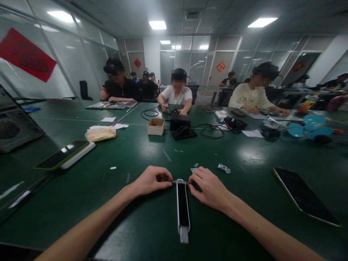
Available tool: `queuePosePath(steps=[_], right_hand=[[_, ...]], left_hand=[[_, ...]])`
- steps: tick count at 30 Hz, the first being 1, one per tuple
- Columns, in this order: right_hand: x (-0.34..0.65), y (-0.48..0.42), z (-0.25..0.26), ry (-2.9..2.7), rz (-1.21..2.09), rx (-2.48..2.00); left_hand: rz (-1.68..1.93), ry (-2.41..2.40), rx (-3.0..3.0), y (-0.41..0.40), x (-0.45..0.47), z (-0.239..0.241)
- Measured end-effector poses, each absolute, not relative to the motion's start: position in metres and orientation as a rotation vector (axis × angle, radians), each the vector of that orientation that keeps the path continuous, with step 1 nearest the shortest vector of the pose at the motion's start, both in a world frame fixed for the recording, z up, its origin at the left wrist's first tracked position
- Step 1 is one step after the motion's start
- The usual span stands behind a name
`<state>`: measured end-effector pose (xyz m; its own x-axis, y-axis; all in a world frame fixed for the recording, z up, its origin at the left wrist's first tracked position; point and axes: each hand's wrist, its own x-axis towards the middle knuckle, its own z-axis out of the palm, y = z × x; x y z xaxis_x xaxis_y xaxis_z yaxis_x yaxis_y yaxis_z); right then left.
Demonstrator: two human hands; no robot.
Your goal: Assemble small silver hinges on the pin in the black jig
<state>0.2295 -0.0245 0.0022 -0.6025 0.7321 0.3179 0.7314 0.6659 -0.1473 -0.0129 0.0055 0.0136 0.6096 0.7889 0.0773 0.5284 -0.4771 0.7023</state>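
A long, narrow white-rimmed bar (183,210) with a black face and a grey tab at its near end lies on the green table in front of me. At its far end, a small dark metal rod-like piece (179,182) runs crosswise. My left hand (152,180) pinches the left end of this piece between thumb and fingertips. On the other side, my right hand (208,186) is closed with its fingertips at the right end. Just beyond my right hand lie small metal parts (194,169), partly hidden by its fingers, and a silver metal bracket (224,168).
A dark-screened phone (307,195) lies to the right, a green-edged phone (63,155) to the left. Farther back are a small cardboard box (156,127), a black stand (180,127), cables and a blue fan blade (310,127). Several people sit across the table (130,214).
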Motion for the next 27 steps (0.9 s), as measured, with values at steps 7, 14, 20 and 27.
queuePosePath(steps=[7, 14, 20, 27], right_hand=[[0.2301, -0.0239, 0.0009, -2.532, -0.017, -1.152], [0.2303, -0.0233, -0.0002, -2.539, -0.014, -1.137], [0.2304, -0.0231, 0.0012, -2.551, -0.015, -1.139], [0.2292, -0.0244, 0.0004, -2.565, -0.032, -1.124]], left_hand=[[0.517, 1.056, 2.128, 0.0053, -0.0137, 0.0123], [0.527, 1.07, 1.996, 0.0023, -0.0113, 0.0097], [0.539, 1.039, 1.986, 0.0061, -0.014, 0.0075], [0.55, 0.942, 2.032, 0.0085, -0.015, 0.0065]])
